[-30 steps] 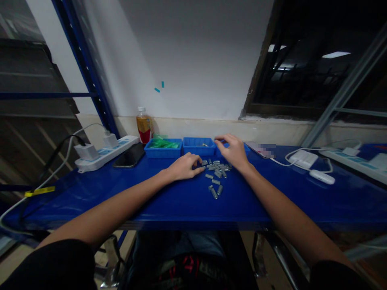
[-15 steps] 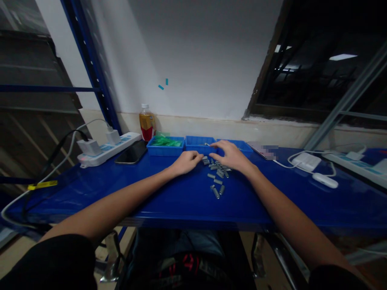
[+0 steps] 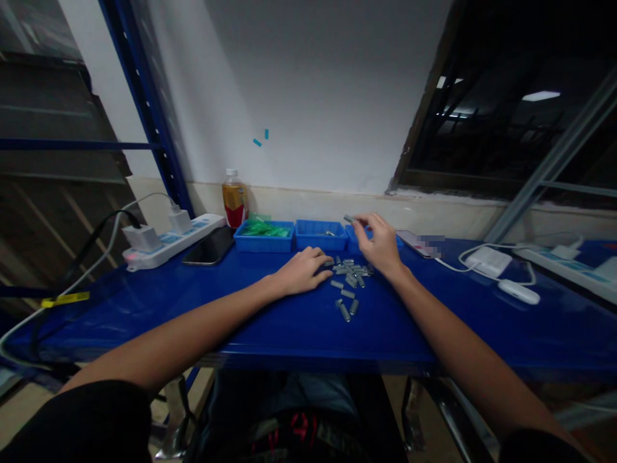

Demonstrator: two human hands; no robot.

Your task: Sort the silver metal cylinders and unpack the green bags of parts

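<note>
Several small grey metal cylinders (image 3: 351, 280) lie loosely on the blue table in front of me. My left hand (image 3: 304, 271) rests at their left edge, its fingers apart and touching the outermost ones. Raised over the right blue tray (image 3: 351, 238), my right hand (image 3: 376, 239) pinches one grey cylinder (image 3: 349, 219) between thumb and fingertips. The middle blue tray (image 3: 321, 243) has a small metal piece (image 3: 330, 233) inside. In the left blue tray (image 3: 264, 244) are green plastic pieces (image 3: 263, 229). My right hand partly hides the right tray.
A drink bottle (image 3: 234, 200) stands behind the left tray. Left of it are a black phone (image 3: 208, 247) and a white power strip (image 3: 176, 241). To the right lie another phone (image 3: 413, 243), a white adapter (image 3: 488, 258) and a white case (image 3: 518, 292).
My right hand has lifted and moved right, now with a cylinder in its fingertips. My left hand has come nearer and opened beside the pile. The metal piece now lies in the middle tray.
</note>
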